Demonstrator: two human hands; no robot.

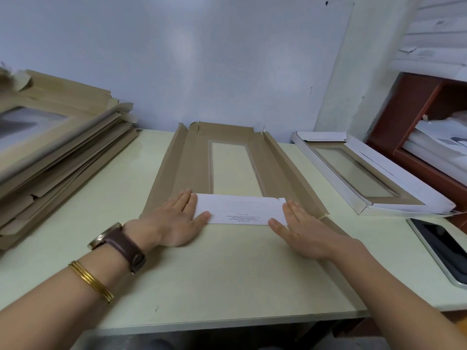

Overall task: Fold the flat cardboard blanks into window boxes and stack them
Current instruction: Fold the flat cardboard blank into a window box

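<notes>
A brown cardboard blank (188, 162) with a clear window lies lengthwise in the middle of the pale table, its long side flaps creased upward. Its near end flap (240, 209), white with small red print, is folded over onto the blank. My left hand (177, 221) lies flat with straight fingers pressing the flap's left end. My right hand (300, 228) lies flat against the flap's right end. A tall stack of flat brown blanks (60, 152) sits at the left. One folded white window box (364, 170) lies at the right.
The pale green table (214, 274) ends at a front edge close to me. A tablet or phone (442, 251) lies at the right edge. A red-brown shelf (417, 122) with papers stands at the far right. A white wall is behind.
</notes>
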